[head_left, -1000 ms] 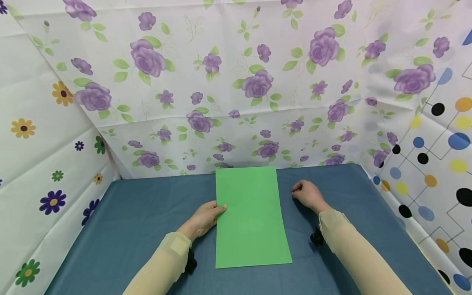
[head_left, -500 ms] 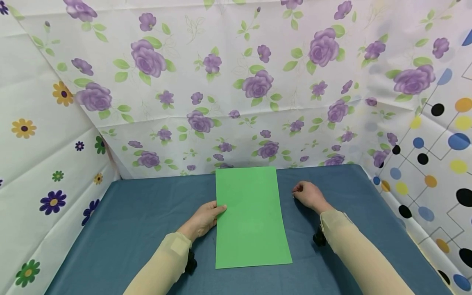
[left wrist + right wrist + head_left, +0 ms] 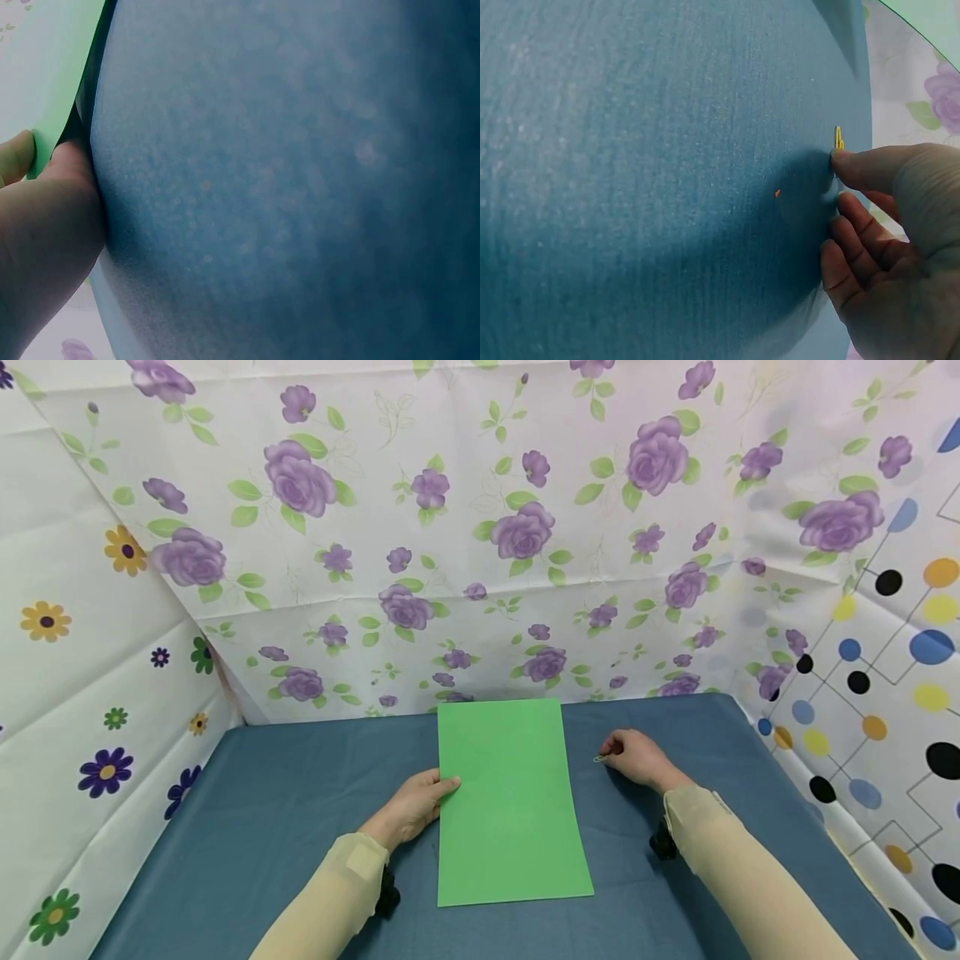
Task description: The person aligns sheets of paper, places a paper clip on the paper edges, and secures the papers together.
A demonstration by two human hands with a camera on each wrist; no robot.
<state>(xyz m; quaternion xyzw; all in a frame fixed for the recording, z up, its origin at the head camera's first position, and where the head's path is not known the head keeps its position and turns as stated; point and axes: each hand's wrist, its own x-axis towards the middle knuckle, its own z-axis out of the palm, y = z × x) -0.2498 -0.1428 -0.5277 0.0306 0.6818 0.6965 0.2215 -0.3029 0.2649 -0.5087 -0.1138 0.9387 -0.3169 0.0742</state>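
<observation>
A green sheet of paper or thin card [image 3: 510,810] is in the middle of the head view, over the blue tablecloth. My left hand [image 3: 411,806] pinches its left edge, thumb on the upper face and fingers behind. The left wrist view shows the green sheet [image 3: 64,82] raised off the cloth where it is held. To the right of the sheet and apart from it, my right hand [image 3: 637,758] pinches a small yellow paper clip [image 3: 838,138] between thumb and forefinger. The clip's looped end sticks out past the fingertips; the rest is hidden.
The blue tablecloth [image 3: 322,793] covers the table. A flowered white curtain [image 3: 450,527] hangs behind it, with patterned sheets at the left and right sides. A tiny orange speck [image 3: 777,193] lies on the cloth in the right wrist view.
My right hand has shifted slightly right, away from the sheet, and the paper clip's end now shows at its fingertips. The left hand and the green sheet have stayed in place.
</observation>
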